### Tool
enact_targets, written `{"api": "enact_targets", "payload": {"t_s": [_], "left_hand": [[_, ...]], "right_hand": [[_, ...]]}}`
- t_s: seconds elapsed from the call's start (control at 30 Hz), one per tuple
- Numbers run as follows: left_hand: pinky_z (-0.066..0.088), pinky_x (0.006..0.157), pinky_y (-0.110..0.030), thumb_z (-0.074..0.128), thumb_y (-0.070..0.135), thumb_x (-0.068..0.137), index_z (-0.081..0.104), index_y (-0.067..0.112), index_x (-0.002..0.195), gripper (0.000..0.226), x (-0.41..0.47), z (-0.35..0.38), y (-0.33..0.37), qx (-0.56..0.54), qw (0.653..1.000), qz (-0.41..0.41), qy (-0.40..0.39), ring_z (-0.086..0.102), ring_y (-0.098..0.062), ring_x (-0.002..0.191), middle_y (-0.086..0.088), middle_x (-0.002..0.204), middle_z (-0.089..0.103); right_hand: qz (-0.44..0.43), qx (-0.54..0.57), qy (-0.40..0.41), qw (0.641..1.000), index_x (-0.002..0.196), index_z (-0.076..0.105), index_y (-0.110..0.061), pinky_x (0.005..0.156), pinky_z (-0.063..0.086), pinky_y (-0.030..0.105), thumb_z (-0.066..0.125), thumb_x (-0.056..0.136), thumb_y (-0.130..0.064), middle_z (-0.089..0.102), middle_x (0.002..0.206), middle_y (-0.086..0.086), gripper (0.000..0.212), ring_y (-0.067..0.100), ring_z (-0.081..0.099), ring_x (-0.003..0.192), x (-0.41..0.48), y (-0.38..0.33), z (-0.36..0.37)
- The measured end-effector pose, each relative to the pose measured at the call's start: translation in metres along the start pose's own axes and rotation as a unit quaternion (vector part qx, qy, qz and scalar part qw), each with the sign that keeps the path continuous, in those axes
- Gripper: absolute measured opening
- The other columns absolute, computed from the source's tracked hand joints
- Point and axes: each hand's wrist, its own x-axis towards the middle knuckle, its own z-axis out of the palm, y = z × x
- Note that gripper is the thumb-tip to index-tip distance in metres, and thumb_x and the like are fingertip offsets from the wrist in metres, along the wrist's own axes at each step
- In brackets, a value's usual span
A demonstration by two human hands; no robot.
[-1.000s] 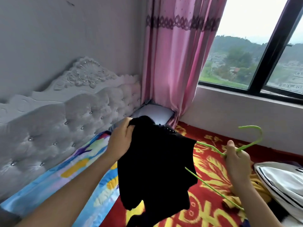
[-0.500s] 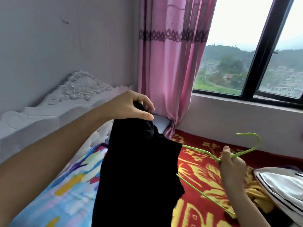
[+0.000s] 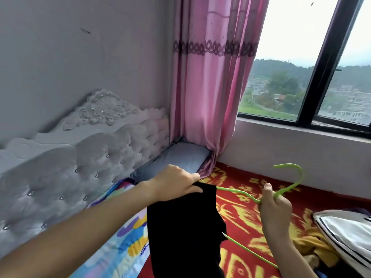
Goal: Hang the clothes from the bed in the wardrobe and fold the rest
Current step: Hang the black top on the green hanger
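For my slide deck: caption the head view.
Left hand threads a black garment onto a green hanger gripped by the right hand, above the bed.

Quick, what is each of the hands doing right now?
Left hand: closed, gripping the top of the black garment.
Right hand: closed around the neck of the green hanger.

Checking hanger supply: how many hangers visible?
1. The green hanger is gripped at its neck by the right hand, one arm tucked into the black garment that the left hand holds. More may be off-frame.
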Motion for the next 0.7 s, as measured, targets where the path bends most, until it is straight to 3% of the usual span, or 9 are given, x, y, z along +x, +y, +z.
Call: {"api": "enact_targets", "payload": {"t_s": [0.1, 0.2, 0.27, 0.33, 0.43, 0.5, 0.57, 0.63, 0.7], "left_hand": [[0.039, 0.060, -0.034, 0.041, 0.047, 0.097, 0.056, 0.009, 0.091, 0.041, -0.006, 0.012, 0.012, -0.086, 0.991, 0.017, 0.105, 0.063, -0.031, 0.076, -0.010, 0.079, 0.066], [0.033, 0.038, -0.022, 0.060, 0.035, 0.084, 0.054, 0.007, 0.065, 0.034, -0.007, 0.004, 0.028, -0.100, 0.973, 0.061, 0.199, 0.054, -0.024, 0.041, -0.002, 0.048, 0.054], [0.030, 0.033, -0.018, 0.051, 0.040, 0.084, 0.054, 0.010, 0.060, 0.039, -0.005, 0.000, 0.036, -0.084, 0.967, 0.066, 0.232, 0.050, -0.017, 0.035, 0.002, 0.044, 0.050], [0.030, 0.033, -0.019, 0.042, 0.043, 0.083, 0.056, 0.011, 0.060, 0.041, -0.003, -0.003, 0.040, -0.075, 0.966, 0.064, 0.238, 0.050, -0.016, 0.036, 0.003, 0.044, 0.050], [0.033, 0.036, -0.021, 0.051, 0.042, 0.084, 0.056, 0.010, 0.063, 0.039, -0.007, -0.003, 0.031, -0.092, 0.968, 0.057, 0.226, 0.052, -0.022, 0.039, 0.001, 0.046, 0.052], [0.035, 0.039, -0.021, 0.059, 0.039, 0.083, 0.056, 0.008, 0.065, 0.035, -0.012, -0.003, 0.016, -0.101, 0.968, 0.036, 0.226, 0.054, -0.026, 0.041, -0.001, 0.048, 0.054], [0.041, 0.044, -0.025, 0.046, 0.047, 0.085, 0.059, 0.005, 0.071, 0.046, -0.018, -0.008, 0.001, -0.109, 0.968, -0.010, 0.226, 0.059, -0.030, 0.047, -0.006, 0.054, 0.060], [0.045, 0.057, -0.034, 0.038, 0.055, 0.087, 0.061, 0.003, 0.087, 0.056, -0.018, -0.014, -0.014, -0.112, 0.964, -0.057, 0.235, 0.064, -0.036, 0.066, -0.012, 0.072, 0.067], [0.043, 0.068, -0.038, 0.044, 0.049, 0.091, 0.058, 0.006, 0.100, 0.046, -0.015, -0.021, -0.025, -0.113, 0.959, -0.089, 0.243, 0.064, -0.037, 0.084, -0.014, 0.087, 0.068]], "right_hand": [[-0.040, -0.067, 0.015, 0.997, 0.039, 0.034, -0.010, 0.051, 0.030, 0.033, 0.044, 0.098, -0.026, 0.038, 0.039, 0.003, 0.061, 0.022, 0.037, 0.041, 0.000, -0.015, -0.002], [-0.068, -0.133, 0.005, 0.989, 0.041, 0.037, -0.012, 0.048, 0.023, 0.026, 0.040, 0.098, -0.033, 0.042, 0.042, 0.001, 0.061, 0.017, 0.042, 0.044, -0.018, -0.032, 0.009], [-0.073, -0.143, -0.020, 0.987, 0.042, 0.035, -0.017, 0.047, 0.023, 0.026, 0.038, 0.097, -0.039, 0.041, 0.043, -0.003, 0.059, 0.013, 0.041, 0.044, -0.038, -0.038, 0.019], [-0.072, -0.126, -0.058, 0.988, 0.043, 0.034, -0.017, 0.048, 0.026, 0.027, 0.036, 0.095, -0.044, 0.040, 0.043, -0.005, 0.058, 0.013, 0.040, 0.043, -0.050, -0.039, 0.025], [-0.112, -0.075, -0.140, 0.981, 0.055, 0.050, -0.009, 0.057, 0.036, 0.030, 0.037, 0.092, -0.051, 0.049, 0.052, -0.006, 0.058, 0.011, 0.047, 0.053, -0.047, -0.048, 0.017], [-0.258, -0.093, -0.092, 0.957, 0.078, 0.062, -0.007, 0.074, 0.037, 0.027, 0.044, 0.094, -0.046, 0.057, 0.078, -0.005, 0.046, 0.014, 0.051, 0.082, -0.044, -0.048, 0.006], [-0.427, -0.117, 0.013, 0.896, 0.094, 0.061, -0.004, 0.088, 0.034, 0.024, 0.046, 0.092, -0.030, 0.055, 0.099, 0.004, 0.030, 0.019, 0.046, 0.098, -0.045, -0.041, -0.007], [-0.510, -0.059, 0.013, 0.858, 0.092, 0.056, -0.009, 0.083, 0.038, 0.019, 0.043, 0.096, -0.021, 0.053, 0.093, 0.000, 0.018, 0.013, 0.048, 0.088, -0.056, -0.020, -0.015], [-0.462, -0.020, -0.078, 0.883, 0.082, 0.057, -0.008, 0.064, 0.040, 0.014, 0.048, 0.094, -0.016, 0.055, 0.075, -0.004, 0.017, 0.004, 0.047, 0.066, -0.070, 0.005, -0.013]]}}
